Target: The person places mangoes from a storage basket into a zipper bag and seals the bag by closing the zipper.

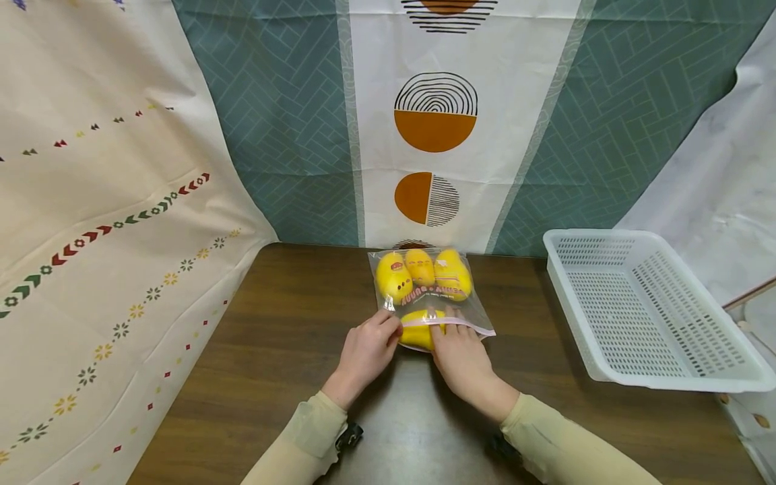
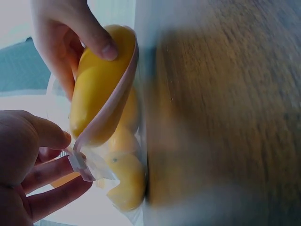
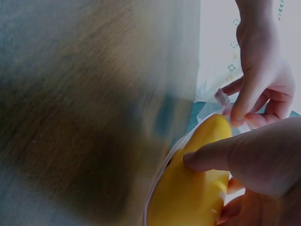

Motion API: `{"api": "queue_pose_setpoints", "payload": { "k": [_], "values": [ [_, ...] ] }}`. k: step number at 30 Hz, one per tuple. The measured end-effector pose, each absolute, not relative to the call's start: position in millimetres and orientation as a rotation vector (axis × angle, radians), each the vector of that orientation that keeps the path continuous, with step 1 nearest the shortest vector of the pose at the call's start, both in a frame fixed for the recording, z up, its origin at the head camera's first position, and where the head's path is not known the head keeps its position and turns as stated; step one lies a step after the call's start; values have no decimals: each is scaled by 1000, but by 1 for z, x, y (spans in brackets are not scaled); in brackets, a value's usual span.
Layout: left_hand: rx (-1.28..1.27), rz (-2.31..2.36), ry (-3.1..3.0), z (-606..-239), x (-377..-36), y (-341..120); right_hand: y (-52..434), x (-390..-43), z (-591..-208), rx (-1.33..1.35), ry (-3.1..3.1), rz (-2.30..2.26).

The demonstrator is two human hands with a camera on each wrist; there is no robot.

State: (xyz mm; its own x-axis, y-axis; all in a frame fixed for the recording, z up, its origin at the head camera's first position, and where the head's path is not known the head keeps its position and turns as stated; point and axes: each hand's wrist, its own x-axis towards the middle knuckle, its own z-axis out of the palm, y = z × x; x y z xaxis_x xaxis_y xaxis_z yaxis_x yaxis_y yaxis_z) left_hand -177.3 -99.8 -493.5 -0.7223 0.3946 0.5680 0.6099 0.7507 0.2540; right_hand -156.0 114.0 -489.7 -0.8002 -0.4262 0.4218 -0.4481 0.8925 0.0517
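Bag: I'm seeing the zip bag (image 1: 432, 296) lying near the table's (image 1: 285, 350) far edge, holding three mangoes.
Left hand (image 1: 366, 353): pinching the zipper's end.
Right hand (image 1: 462, 357): gripping the fourth mango (image 1: 418, 335) at the mouth.
Technique: I'm judging it best to push the fruit fully inside while keeping the mouth stretched wide.

Clear zip bag (image 1: 445, 306) with four yellow mango-shaped fruits, flat on the table.
Three fruits (image 1: 422, 273) sit side by side at the bag's far end; a fourth fruit (image 1: 419, 330) lies crosswise in the open pink-edged mouth, partly protruding.
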Motion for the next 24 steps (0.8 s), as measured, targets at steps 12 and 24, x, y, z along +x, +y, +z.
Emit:
{"api": "queue_pose_setpoints", "payload": {
  "k": [12,24],
  "values": [
    [-764,-601,-2464,-492,-177,-98,110,-169,-497,577,-2738,89],
    [-777,-588,-2448,-496,-177,-98,109,-187,-509,623,-2596,-32]
  ]
}}
